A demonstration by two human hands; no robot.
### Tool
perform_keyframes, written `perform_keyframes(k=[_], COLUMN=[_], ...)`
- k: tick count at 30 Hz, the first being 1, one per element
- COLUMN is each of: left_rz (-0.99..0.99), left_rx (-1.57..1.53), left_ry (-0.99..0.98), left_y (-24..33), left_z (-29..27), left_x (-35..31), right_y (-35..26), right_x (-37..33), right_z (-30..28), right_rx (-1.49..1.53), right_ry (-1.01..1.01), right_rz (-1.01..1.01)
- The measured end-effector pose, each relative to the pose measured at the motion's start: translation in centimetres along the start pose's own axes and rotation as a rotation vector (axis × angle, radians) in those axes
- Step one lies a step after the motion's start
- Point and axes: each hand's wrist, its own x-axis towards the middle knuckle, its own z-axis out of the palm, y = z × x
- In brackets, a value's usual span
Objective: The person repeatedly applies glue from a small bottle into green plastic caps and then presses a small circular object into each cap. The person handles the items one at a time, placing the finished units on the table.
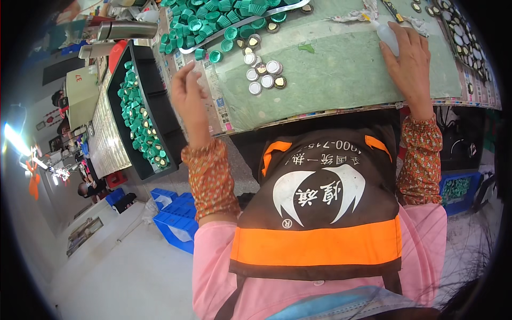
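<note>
On the right of the table, my right hand (pixel 408 61) is wrapped round a small whitish squeeze bottle (pixel 387 37), whose nozzle points away to the upper left. My left hand (pixel 190 96) hovers at the table's left front edge, fingers loosely bent and apart, with nothing visible in them. Between the hands, a cluster of small crimped caps (pixel 267 81) lies on the green work mat (pixel 330 80). Some show white discs, others dark rims with a pale yellow patch. Beyond my left hand, many green fluted caps (pixel 215 56) spill around a metal-rimmed tray (pixel 213 38).
A black crate (pixel 160 101) with green caps stands at the left. A tray of white-faced caps (pixel 463 40) lies far right. A marker-like stick (pixel 392 10) and crumpled tissue (pixel 368 12) lie at the back. Blue crates (pixel 178 218) stand on the floor. A steel flask (pixel 128 30) lies far left.
</note>
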Motion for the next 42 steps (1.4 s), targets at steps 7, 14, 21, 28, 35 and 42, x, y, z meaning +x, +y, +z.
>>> perform_keyframes(k=[7,14,21,28,35,42], left_rz=[0.459,0.064,-0.219,-0.404,-0.530,-0.568], left_rx=[0.844,0.022,-0.331,-0.610,-0.773,-0.841], left_ry=[-0.084,-0.356,-0.667,-0.846,-0.804,-0.822], left_y=[-0.9,1.0,5.3,4.9,3.0,3.6], left_z=[2.8,4.6,7.9,7.0,7.1,7.0], left_x=[2.8,-2.3,-10.3,-11.6,-12.3,-12.7], right_y=[0.1,-5.7,-14.2,-14.0,-15.0,-15.0], right_x=[0.1,-1.3,-2.9,-3.4,-4.0,-4.3], right_z=[0.6,-2.8,-3.3,-2.9,-3.6,-3.3], right_rx=[0.106,0.872,1.533,1.447,1.246,1.136], right_ry=[0.045,-0.213,-0.506,-0.507,-0.403,-0.284], right_rz=[-0.002,0.300,0.280,0.363,0.257,0.073])
